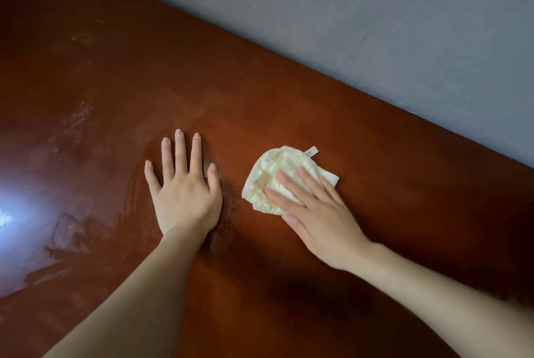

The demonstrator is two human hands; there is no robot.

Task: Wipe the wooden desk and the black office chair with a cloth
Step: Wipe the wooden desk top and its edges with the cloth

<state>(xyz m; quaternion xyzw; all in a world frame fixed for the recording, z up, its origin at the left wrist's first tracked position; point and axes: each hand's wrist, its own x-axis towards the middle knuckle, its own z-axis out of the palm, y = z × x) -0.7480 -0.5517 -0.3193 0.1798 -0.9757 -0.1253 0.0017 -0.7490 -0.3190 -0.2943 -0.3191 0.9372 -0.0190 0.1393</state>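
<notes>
At the centre of the frame, the right hand (315, 207) presses flat fingers on the stained cream cloth (277, 178) on the wooden surface (289, 97); the left hand (185, 187) rests spread beside it. Desk-wiping is underway; next likely needs strokes toward the streaked left area.

No text, brand or number can be read. A small white tag (312, 151) is seen at the far edge of the cloth (277, 166); faint marks are carried on it, too small to be made out.
</notes>
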